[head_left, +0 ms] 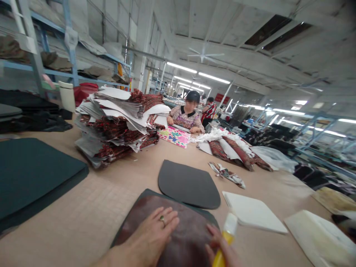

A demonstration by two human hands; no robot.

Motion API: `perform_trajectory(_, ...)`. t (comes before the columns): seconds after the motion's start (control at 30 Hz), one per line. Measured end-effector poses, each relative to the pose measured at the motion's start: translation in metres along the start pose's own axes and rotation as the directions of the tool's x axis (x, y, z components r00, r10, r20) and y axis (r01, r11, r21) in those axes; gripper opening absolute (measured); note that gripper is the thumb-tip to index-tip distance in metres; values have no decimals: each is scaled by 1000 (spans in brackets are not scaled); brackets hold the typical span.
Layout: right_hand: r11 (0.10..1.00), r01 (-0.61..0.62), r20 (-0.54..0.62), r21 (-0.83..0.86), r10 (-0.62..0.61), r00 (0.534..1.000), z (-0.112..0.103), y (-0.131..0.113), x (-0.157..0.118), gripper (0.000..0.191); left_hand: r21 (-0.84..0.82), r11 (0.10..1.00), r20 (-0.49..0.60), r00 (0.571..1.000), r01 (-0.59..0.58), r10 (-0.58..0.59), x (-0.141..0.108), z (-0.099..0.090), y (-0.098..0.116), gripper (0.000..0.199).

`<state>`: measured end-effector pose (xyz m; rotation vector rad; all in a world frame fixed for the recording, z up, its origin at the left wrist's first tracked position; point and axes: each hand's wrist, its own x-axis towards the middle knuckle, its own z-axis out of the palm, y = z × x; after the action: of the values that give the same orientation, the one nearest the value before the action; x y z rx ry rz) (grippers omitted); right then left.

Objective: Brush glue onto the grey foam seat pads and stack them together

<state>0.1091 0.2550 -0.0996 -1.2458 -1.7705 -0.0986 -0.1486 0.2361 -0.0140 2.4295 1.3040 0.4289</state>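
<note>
A piece of dark brown leather [191, 237] lies over a dark green sheet [150, 193] at the front of the table. My left hand [155, 230] rests flat on the leather, fingers stretched out, a ring on one of them. At the leather's right side, my right hand [219, 244] is closed round a yellow tube-like tool with a white end [230, 224]; its exact kind is unclear. Just beyond the leather lies a dark grey rounded panel [189, 183]. To the right sits a stack of white sheets [253, 211].
A tall pile of patterned red and white pieces [119, 126] stands at the back left. Dark green sheets [36, 174] lie on the left. Across the table a person [187, 115] handles patterned material. Rolled pieces [236, 148], a fabric scrap [226, 174] and a pale block [322, 237] are rightward.
</note>
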Motion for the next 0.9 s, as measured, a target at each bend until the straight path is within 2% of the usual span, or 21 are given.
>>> perform_trajectory(0.07,997,71,78,3,-71,994,13,-20,-14,22,55,995,129,989,-78,70,17,10,10,52)
perform_trajectory(0.13,995,87,150,-46,-79,985,26,-35,-26,19,118,989,162,984,-88,68,33,20,5,55)
perform_trajectory(0.2,993,90,199,-75,-74,977,35,-43,-30,23,190,978,132,990,-82,58,44,28,-7,56)
perform_trajectory(0.27,996,60,198,-65,-46,979,38,-45,-27,30,246,965,108,992,-87,62,51,33,-20,55)
perform_trajectory(0.43,995,-71,246,-66,85,966,26,-31,-5,37,307,942,26,991,-135,133,50,42,-33,50)
perform_trajectory(0.5,981,-173,185,-91,188,965,20,-16,-2,40,321,936,-25,987,-145,161,49,46,-36,51)
perform_trajectory(0.57,956,-282,69,-80,287,955,13,0,-5,39,327,934,-35,986,-145,165,48,49,-39,51)
perform_trajectory(0.7,925,-374,-72,-67,369,927,-13,21,-18,31,283,955,50,995,-92,81,49,46,-38,50)
perform_trajectory(0.8,889,-446,-120,-104,434,893,-36,24,-23,30,227,971,97,994,-76,55,59,38,-22,53)
perform_trajectory(0.9,859,-501,-87,-108,494,865,-46,18,-23,28,148,979,49,990,-137,131,85,32,7,54)
